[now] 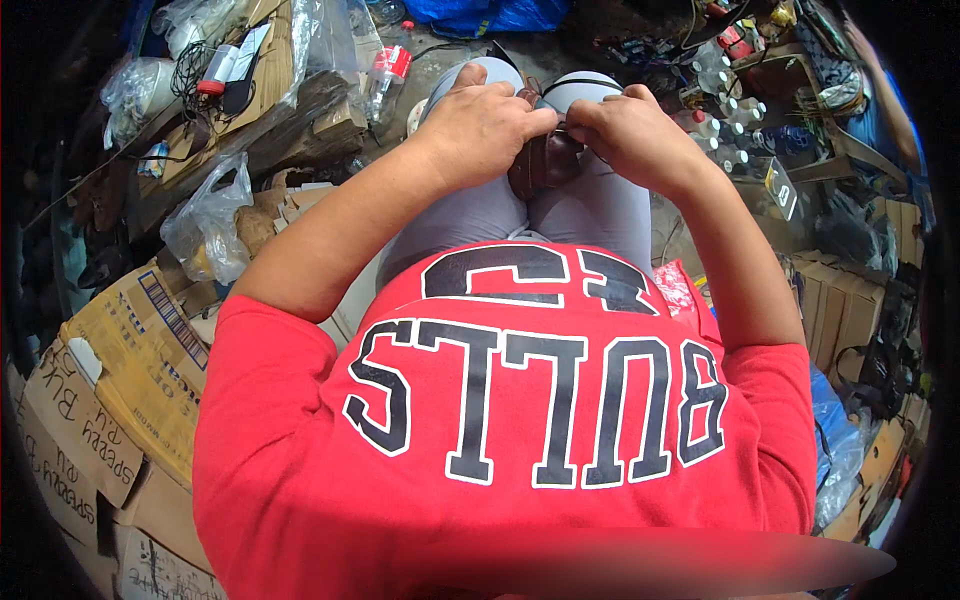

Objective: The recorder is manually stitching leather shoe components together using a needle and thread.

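A dark brown leather shoe (548, 168) lies between my thighs near the knees, its glossy rounded part toward me. My left hand (487, 122) is closed on its left side, fingers bent and thumb pressed in at the top edge. From the other side my right hand (632, 132) grips the same top edge in a pinch, close to the left fingertips. Whether a small tool or thread sits between the fingers is hidden. A thin black strap (583, 84) crosses my right knee.
Several small white bottles (722, 128) stand right of my knees. To the left are a red-labelled plastic bottle (388, 72), a wooden bench (262, 75) with clutter and a clear plastic bag (210, 225). Cardboard boxes (130, 360) surround me. A blue tarp (485, 14) lies ahead.
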Action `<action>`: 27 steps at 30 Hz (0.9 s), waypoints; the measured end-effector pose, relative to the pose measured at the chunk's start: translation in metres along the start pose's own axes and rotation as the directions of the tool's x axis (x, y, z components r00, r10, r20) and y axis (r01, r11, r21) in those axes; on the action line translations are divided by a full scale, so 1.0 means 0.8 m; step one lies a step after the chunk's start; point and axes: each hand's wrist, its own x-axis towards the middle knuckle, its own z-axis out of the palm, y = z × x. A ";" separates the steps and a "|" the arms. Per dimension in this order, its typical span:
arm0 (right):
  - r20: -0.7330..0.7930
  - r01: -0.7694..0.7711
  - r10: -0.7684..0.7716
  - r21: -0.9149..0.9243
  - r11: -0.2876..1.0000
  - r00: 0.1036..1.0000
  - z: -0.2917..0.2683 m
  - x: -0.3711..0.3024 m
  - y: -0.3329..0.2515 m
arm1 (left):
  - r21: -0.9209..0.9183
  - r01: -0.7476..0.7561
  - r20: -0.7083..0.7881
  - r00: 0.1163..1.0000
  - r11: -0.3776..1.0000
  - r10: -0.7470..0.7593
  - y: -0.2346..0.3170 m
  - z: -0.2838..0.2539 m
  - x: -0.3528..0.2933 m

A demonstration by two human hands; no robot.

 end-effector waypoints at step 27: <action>-0.089 0.256 0.561 0.940 -0.226 0.823 0.042 -0.050 0.079 | -0.704 -0.331 0.029 0.871 -0.629 -0.491 -0.111 -0.019 -0.098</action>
